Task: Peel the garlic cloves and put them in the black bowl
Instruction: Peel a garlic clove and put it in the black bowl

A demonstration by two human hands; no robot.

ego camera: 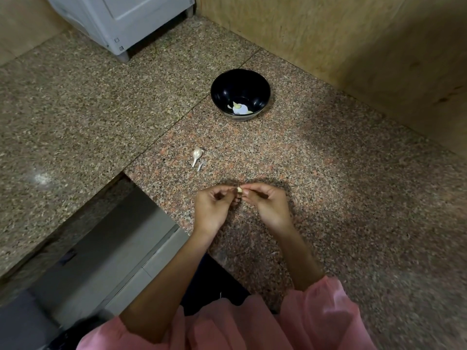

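A small garlic clove (238, 189) is pinched between the fingertips of my left hand (211, 209) and my right hand (267, 207), a little above the granite counter (328, 173). Beyond my hands stands the black bowl (240, 94). Pale peeled cloves (238, 108) lie at its bottom. Between the bowl and my hands, a garlic piece with a stem (196, 155) and a small scrap of skin (201, 164) lie on the counter.
A wooden panel wall (353, 41) rises behind and to the right of the counter. A grey-white appliance (121, 18) stands at the back left. The counter's edge drops to a lower grey step (106, 238) on the left.
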